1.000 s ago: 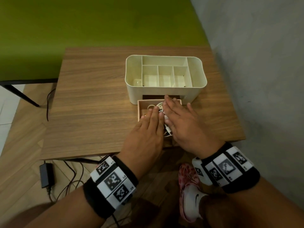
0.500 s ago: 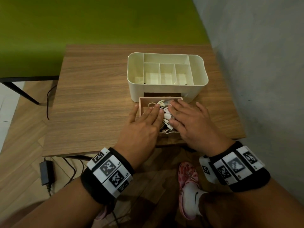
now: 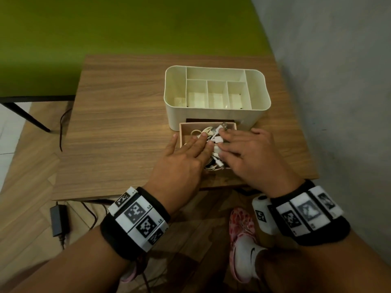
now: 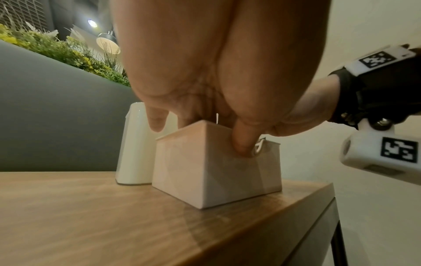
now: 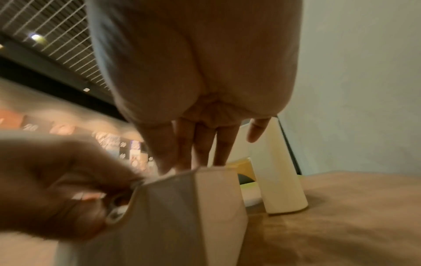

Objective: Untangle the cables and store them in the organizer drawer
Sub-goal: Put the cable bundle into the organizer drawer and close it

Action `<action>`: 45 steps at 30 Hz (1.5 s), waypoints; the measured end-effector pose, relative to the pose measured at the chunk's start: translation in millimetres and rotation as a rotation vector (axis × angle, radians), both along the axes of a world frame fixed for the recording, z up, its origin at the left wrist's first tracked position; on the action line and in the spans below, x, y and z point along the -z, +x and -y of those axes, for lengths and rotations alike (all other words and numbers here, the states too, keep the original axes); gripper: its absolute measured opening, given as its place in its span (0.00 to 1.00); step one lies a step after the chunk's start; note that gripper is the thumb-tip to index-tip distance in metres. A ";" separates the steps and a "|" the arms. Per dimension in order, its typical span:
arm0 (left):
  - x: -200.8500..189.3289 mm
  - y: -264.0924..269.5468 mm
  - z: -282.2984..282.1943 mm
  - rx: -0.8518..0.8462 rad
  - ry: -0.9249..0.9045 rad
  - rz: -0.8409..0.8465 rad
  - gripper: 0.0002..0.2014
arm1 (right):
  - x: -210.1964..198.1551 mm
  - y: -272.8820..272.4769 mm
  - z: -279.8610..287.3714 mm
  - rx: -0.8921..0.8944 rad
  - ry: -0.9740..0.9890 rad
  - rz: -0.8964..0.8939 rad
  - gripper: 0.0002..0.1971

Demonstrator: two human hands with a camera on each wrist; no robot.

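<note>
Wood-grain table (image 3: 118,132) against a grey wall carries our cream organizer (image 3: 218,115), its top compartments bare, and the small drawer (image 3: 184,132) pulled out of its front toward us. Since a second ago our hands have slid back along the drawer: then the right fingertips reached nearly to the organizer's front and covered most of the contents, while now the far end lies uncovered, showing the white cables (image 3: 213,134) bunched inside with a metal plug end poking up near the back rim. The organizer has also crept toward us and to the right in the head view, which we take as our head shifting, not the box.

Our left hand (image 3: 186,157) lies flat, fingers straight and close together, pressing the bundle down; its thumb sticks out to the left of the drawer. Our right hand (image 3: 249,153) is flat too, fingers slightly spread over the right half.

We judge the cables are already in, so the storing step is nearly done. What remains is tucking down that raised plug and pushing the drawer shut; a loop left proud could jam against the opening.
</note>
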State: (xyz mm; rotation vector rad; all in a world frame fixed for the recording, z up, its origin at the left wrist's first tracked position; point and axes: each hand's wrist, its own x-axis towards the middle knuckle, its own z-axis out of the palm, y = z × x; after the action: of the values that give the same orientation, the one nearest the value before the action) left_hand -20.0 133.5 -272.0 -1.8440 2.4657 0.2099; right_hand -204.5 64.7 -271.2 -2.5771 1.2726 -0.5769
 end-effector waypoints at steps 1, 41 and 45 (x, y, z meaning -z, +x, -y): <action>0.8 0.5 0.1 0.000 -0.010 0.004 0.33 | -4.9 -2.4 3.6 -0.005 0.064 0.034 0.19; -5.1 -9.4 12.5 0.047 0.044 -0.054 0.33 | -24.4 -19.0 39.2 0.154 0.119 -0.057 0.21; -7.5 -10.9 14.5 0.052 0.052 -0.033 0.32 | -25.0 -15.8 41.8 0.145 -0.013 0.106 0.12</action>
State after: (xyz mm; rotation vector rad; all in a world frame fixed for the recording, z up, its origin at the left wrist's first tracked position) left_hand -30.9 119.1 -264.5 -1.7683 2.5011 0.3018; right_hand -220.3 22.8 -246.2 -2.4419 1.4316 -0.7408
